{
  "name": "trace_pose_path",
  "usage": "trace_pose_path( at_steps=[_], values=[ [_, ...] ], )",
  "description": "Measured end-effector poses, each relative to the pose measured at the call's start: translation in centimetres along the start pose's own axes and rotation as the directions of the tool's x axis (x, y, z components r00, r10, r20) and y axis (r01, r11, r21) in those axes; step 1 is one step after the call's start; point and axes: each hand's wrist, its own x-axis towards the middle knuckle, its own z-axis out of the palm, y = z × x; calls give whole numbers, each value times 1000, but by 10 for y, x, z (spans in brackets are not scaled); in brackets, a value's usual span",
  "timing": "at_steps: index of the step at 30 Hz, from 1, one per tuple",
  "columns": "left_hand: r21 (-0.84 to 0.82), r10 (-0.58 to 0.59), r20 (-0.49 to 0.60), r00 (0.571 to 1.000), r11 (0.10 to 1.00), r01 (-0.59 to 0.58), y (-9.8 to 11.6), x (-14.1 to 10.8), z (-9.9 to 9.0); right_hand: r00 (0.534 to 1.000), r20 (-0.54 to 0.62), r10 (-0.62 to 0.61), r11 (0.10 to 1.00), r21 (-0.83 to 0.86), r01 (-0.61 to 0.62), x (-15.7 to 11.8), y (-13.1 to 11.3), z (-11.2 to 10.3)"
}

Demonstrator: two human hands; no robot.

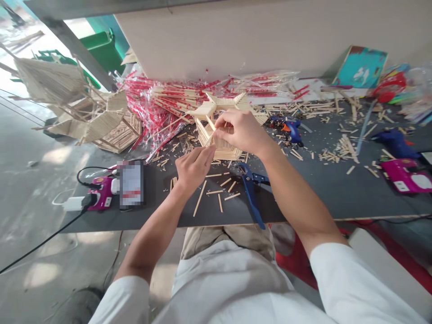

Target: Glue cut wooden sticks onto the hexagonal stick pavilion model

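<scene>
Closed around the upper side of a pale wooden-stick pavilion model (pixel 227 153), the right hand (pixel 242 132) grips firmly, while the left hand (pixel 195 167) pinches shut at its near side; what its fingertips hold is hidden. The tiered, upturn-cornered model is held just above a dark grey tabletop (pixel 320 191). In front of the model lie one pair of blue-handled cutters (pixel 250 193) and loose pale sticks (pixel 216 186), too many to count. To its right are two blue glue guns (pixel 292 130) (pixel 394 144) and one magenta plastic unit (pixel 407 176); to its left, another magenta plastic unit (pixel 101 193) and one blurred phone (pixel 131 182). Behind it sit clear bags of red-wrapped sticks (pixel 168 103).
</scene>
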Motion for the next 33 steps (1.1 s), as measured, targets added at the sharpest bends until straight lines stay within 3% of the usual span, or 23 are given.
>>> trace_pose_path(
  at_steps=[17,22,26,30,33],
  values=[
    [-84,-76,-1,997,994,76,1,2,-1,999,-5,36,999,28,-36,1,2,1],
    [-43,-65,5,998,997,65,0,2,-1,999,-32,-36,999,12,37,-2,-1,1],
    [-27,-58,15,998,998,58,1,1,-2,979,-151,-135,987,-109,120,-19,-7,3],
    [-32,-84,46,995,996,86,5,0,-7,965,-173,-198,967,-196,163,-45,-7,14],
    [-40,-67,72,995,997,70,6,-1,-12,942,-255,-216,942,-309,133,-59,-8,30]
  ],
)
